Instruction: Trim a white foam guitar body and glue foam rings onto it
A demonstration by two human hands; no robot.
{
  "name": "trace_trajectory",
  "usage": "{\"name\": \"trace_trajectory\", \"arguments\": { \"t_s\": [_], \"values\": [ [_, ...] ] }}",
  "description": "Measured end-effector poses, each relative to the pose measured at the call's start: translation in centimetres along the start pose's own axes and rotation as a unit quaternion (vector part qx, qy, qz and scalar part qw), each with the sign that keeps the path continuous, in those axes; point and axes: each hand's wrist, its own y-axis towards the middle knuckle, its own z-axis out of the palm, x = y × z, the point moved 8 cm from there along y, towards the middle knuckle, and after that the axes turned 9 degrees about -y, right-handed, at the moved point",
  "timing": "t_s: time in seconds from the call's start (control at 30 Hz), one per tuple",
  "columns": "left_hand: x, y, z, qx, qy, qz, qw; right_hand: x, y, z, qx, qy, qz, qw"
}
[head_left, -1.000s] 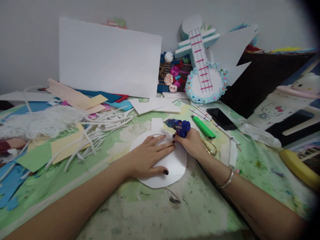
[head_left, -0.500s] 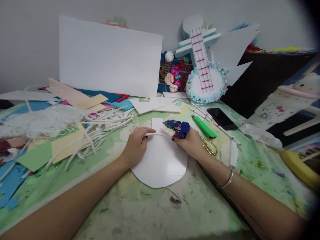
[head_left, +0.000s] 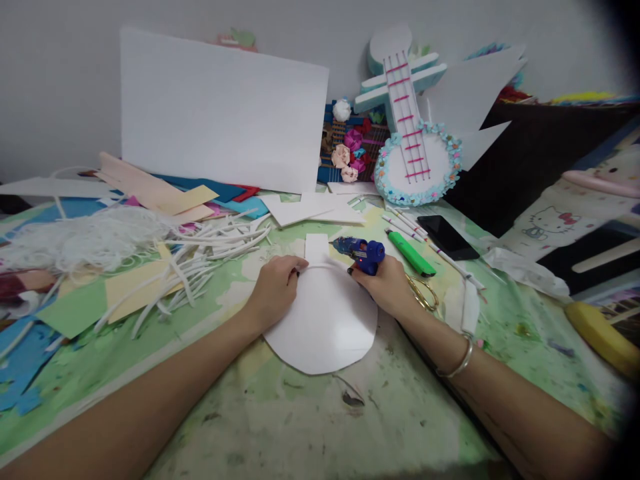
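We hold a blue glue gun [head_left: 367,256] in our right hand [head_left: 391,285], our left hand [head_left: 276,285] touches the far edge of a round white board [head_left: 324,327], and a green tool [head_left: 410,253] lies near a black phone [head_left: 447,238].

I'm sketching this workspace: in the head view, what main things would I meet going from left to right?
Tangled heap of whitish strings, person's left hand, dark-blue plastic glue gun, long bright-green plastic tool, flat black rectangular phone, curved yellow object.
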Motion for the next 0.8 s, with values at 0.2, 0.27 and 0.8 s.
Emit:
{"name": "trace_trajectory", "arguments": {
  "t_s": [0.2, 0.27, 0.8],
  "values": [
    [0.2, 0.1, -0.4, -0.012, 0.0, -0.019, 1.0, 0.4, -0.3, -0.8, -0.027, 0.014, -0.019, 0.999],
    [0.3, 0.1, -0.4, -0.013, -0.009, -0.025, 1.0, 1.0, -0.7, -0.7, -0.003, 0.039, -0.04, 0.998],
    [1.0, 0.1, -0.1, 0.009, -0.075, -0.07, 0.995, 2.5, -1.7, 2.2, 0.124, 0.062, -0.094, 0.986]
  ]
}}
